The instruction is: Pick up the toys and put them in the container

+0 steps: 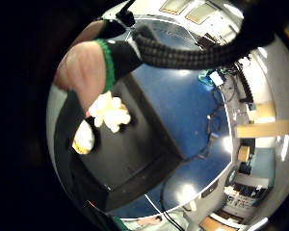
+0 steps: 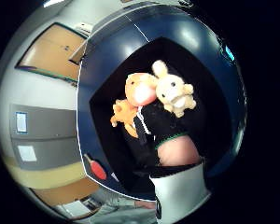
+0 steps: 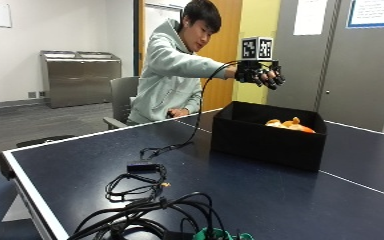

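Note:
My gloved right hand (image 3: 262, 75) hovers above the far side of a black open-topped container (image 3: 268, 142) on a dark blue table. Its fingers hang loosely curled with nothing between them. Inside the container lie an orange plush toy (image 3: 297, 126) and a cream plush toy (image 3: 273, 122). The thumb side palm view looks down into the container (image 2: 107, 121), with an orange toy (image 2: 139, 91) and a cream bunny (image 2: 173, 93) showing past a gloved finger (image 2: 161, 126). The little finger side palm view shows the cream toy (image 1: 111, 111) on the container's dark floor (image 1: 135, 159).
The blue table (image 3: 179, 195) has a white centre line and a near edge at the left. Black cables (image 3: 142, 187) lie coiled on its near part. A red paddle (image 2: 97, 169) lies beside the container. A grey chair (image 3: 122, 97) stands behind the table.

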Demonstrator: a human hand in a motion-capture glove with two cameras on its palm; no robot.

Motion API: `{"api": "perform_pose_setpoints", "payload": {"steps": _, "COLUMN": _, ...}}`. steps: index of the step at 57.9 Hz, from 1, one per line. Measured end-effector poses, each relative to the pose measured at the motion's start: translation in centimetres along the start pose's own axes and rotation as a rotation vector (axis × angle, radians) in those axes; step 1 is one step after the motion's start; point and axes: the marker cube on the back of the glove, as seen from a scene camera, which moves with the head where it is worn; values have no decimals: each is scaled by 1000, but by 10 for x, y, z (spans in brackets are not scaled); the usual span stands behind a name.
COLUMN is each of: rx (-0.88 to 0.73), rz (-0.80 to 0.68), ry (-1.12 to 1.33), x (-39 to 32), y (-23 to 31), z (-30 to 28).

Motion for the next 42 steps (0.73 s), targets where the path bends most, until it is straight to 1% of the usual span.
{"api": "perform_pose_setpoints", "payload": {"steps": 2, "rx": -7, "rz": -3, "ry": 12, "x": -8, "y": 15, "z": -5}}
{"api": "perform_pose_setpoints", "payload": {"steps": 10, "rx": 29, "rz": -17, "ry": -2, "x": 13, "y": 42, "z": -29}}
{"api": "perform_pose_setpoints", "payload": {"steps": 19, "rx": 123, "rz": -60, "ry": -42, "x": 36, "y": 88, "z": -54}}
{"api": "perform_pose_setpoints", "payload": {"steps": 27, "rx": 164, "rz": -105, "ry": -138, "x": 37, "y": 166, "z": -69}}
{"api": "perform_pose_setpoints", "payload": {"steps": 31, "rx": 181, "rz": -148, "ry": -170, "x": 54, "y": 192, "z": -69}}
{"api": "perform_pose_setpoints", "payload": {"steps": 37, "rx": 219, "rz": -198, "ry": -155, "x": 100, "y": 205, "z": -58}}
{"api": "perform_pose_setpoints", "payload": {"steps": 42, "rx": 255, "rz": -199, "ry": -132, "x": 136, "y": 205, "z": -45}}
